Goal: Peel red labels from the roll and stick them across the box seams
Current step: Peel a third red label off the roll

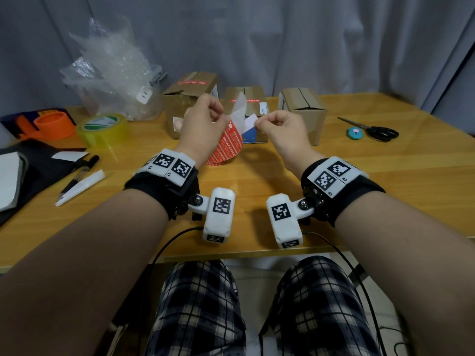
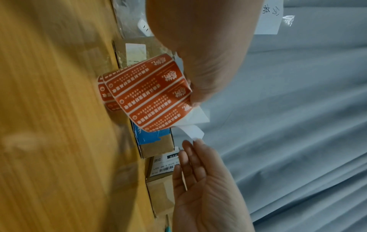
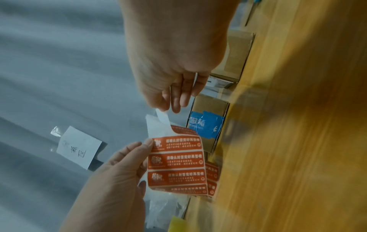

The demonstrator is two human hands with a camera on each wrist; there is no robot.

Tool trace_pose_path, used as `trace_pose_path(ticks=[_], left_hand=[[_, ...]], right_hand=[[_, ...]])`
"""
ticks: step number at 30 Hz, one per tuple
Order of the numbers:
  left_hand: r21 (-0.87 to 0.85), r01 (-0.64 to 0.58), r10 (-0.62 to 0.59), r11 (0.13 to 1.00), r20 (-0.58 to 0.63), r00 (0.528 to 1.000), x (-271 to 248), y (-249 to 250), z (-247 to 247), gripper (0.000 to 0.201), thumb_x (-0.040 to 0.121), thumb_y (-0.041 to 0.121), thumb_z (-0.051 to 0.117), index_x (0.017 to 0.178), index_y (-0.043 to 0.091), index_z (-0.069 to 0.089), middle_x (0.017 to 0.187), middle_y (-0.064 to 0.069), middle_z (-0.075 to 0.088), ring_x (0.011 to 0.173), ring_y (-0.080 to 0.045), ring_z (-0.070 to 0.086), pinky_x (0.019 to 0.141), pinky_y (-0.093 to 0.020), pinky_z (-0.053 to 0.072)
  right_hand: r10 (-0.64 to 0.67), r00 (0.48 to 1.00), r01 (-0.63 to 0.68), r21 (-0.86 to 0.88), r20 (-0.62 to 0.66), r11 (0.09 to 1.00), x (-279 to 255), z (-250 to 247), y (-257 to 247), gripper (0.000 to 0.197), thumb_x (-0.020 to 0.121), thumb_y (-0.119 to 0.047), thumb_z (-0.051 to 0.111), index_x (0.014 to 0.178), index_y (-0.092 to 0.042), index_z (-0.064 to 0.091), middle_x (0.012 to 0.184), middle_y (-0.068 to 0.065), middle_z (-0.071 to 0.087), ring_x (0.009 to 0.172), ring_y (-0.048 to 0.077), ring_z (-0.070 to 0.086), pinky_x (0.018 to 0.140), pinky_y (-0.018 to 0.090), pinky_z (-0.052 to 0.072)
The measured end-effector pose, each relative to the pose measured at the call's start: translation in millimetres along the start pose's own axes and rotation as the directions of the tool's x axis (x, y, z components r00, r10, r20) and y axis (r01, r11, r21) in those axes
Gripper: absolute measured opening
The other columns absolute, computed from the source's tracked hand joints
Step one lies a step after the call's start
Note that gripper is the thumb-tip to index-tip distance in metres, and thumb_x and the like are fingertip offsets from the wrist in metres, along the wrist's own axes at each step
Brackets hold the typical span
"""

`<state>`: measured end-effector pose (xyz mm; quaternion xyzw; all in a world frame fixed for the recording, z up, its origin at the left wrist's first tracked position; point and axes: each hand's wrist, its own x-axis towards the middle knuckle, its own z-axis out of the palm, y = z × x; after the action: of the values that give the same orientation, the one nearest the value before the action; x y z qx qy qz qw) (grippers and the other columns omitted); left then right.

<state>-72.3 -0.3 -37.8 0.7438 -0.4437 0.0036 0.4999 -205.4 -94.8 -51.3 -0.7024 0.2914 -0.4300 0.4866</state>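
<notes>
Head looks down; wrist views share label roll.

Soft, even indoor light fills the head view, which is sharp at its centre, with faint shadows on the tabletop under the wrist cameras and straight lines bowing toward the edges. Both wrist views are dimmer and cooler, tilted sideways, and the wood grain there smears into streaky blur. In them the nearest hand is large and soft-focused, while the print on the red labels stays partly legible.
</notes>
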Motion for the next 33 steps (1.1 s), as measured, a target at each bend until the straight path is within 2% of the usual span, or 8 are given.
trace_pose_path(ticks=[4, 12, 15, 18, 21, 24, 28, 33], left_hand=[[0.038, 0.074, -0.071, 0.997, -0.070, 0.995, 5, -5, -3, 0.024, 0.081, 0.029, 0.063, 0.071, 0.036, 0.043, 0.072, 0.017, 0.052, 0.096, -0.027, 0.062, 0.091, -0.053, 0.047], [0.107, 0.095, -0.090, 0.990, -0.052, 0.995, 3, -10, -7, 0.024, 0.084, 0.030, 0.062, 0.068, 0.035, 0.046, 0.075, 0.017, 0.054, 0.101, -0.027, 0.060, 0.093, -0.051, 0.046], [0.216, 0.001, -0.011, 0.976, 0.044, 0.999, -1, 0, -8, 0.008, 0.085, 0.039, 0.062, 0.079, 0.033, 0.060, 0.103, 0.003, 0.060, 0.114, -0.026, 0.047, 0.102, -0.040, 0.035], [0.277, -0.138, 0.111, 0.951, 0.109, 0.988, -4, 24, -12, 0.028, 0.081, 0.047, 0.064, 0.101, 0.027, 0.065, 0.121, 0.000, 0.050, 0.123, -0.022, 0.035, 0.095, -0.032, 0.022], [0.337, -0.296, 0.261, 0.894, 0.145, 0.954, -1, 47, -14, 0.039, 0.078, 0.052, 0.065, 0.105, 0.025, 0.060, 0.119, 0.002, 0.047, 0.119, -0.020, 0.036, 0.088, -0.028, 0.018], [0.453, -0.390, 0.348, 0.802, 0.178, 0.920, -1, 63, -7, 0.036, 0.078, 0.052, 0.063, 0.098, 0.023, 0.057, 0.112, 0.000, 0.047, 0.110, -0.023, 0.040, 0.085, -0.032, 0.022], [0.571, -0.389, 0.383, 0.723, 0.138, 0.914, 1, 74, 4, 0.025, 0.083, 0.044, 0.056, 0.094, 0.022, 0.059, 0.109, -0.002, 0.048, 0.107, -0.026, 0.043, 0.089, -0.038, 0.029], [0.600, -0.382, 0.411, 0.703, 0.097, 0.907, 7, 79, 10, 0.019, 0.084, 0.038, 0.055, 0.091, 0.022, 0.064, 0.110, -0.001, 0.050, 0.110, -0.025, 0.043, 0.093, -0.040, 0.029]], right_hand=[[0.051, 0.997, -0.050, 0.007, -0.066, 0.999, 1, -8, -1, 0.020, 0.083, -0.012, 0.064, 0.064, -0.019, 0.061, 0.068, -0.004, 0.059, 0.071, 0.007, 0.055, 0.081, 0.028, 0.051], [0.108, 0.983, -0.089, 0.129, -0.147, 0.988, 0, -24, -13, 0.014, 0.081, -0.012, 0.059, 0.068, -0.016, 0.057, 0.069, 0.003, 0.051, 0.064, 0.013, 0.044, 0.057, 0.022, 0.038], [0.096, 0.984, -0.081, 0.100, -0.149, 0.992, 1, -27, -20, 0.010, 0.079, -0.013, 0.058, 0.069, -0.015, 0.057, 0.071, 0.005, 0.049, 0.067, 0.017, 0.043, 0.055, 0.024, 0.036], [0.095, 0.987, -0.085, 0.074, -0.133, 0.994, 3, -27, -27, 0.011, 0.079, -0.014, 0.058, 0.069, -0.016, 0.056, 0.069, 0.005, 0.047, 0.066, 0.017, 0.042, 0.053, 0.024, 0.035], [0.072, 0.990, -0.064, 0.065, -0.122, 0.996, 4, -24, -37, 0.020, 0.082, -0.014, 0.060, 0.063, -0.018, 0.053, 0.063, -0.001, 0.045, 0.061, 0.012, 0.041, 0.056, 0.023, 0.037], [0.047, 0.992, -0.044, 0.029, -0.121, 0.999, 4, -20, -47, 0.017, 0.082, -0.014, 0.060, 0.067, -0.015, 0.053, 0.060, -0.005, 0.043, 0.059, 0.008, 0.040, 0.059, 0.024, 0.036], [0.040, 0.988, -0.047, -0.043, -0.151, 0.998, 7, -18, -58, 0.016, 0.078, -0.023, 0.061, 0.065, -0.017, 0.053, 0.056, -0.007, 0.044, 0.057, 0.009, 0.042, 0.061, 0.027, 0.035], [0.055, 0.984, -0.062, -0.037, -0.167, 0.997, 15, -18, -63, 0.018, 0.068, -0.030, 0.061, 0.055, -0.021, 0.053, 0.047, -0.011, 0.042, 0.057, 0.012, 0.044, 0.065, 0.034, 0.038]])
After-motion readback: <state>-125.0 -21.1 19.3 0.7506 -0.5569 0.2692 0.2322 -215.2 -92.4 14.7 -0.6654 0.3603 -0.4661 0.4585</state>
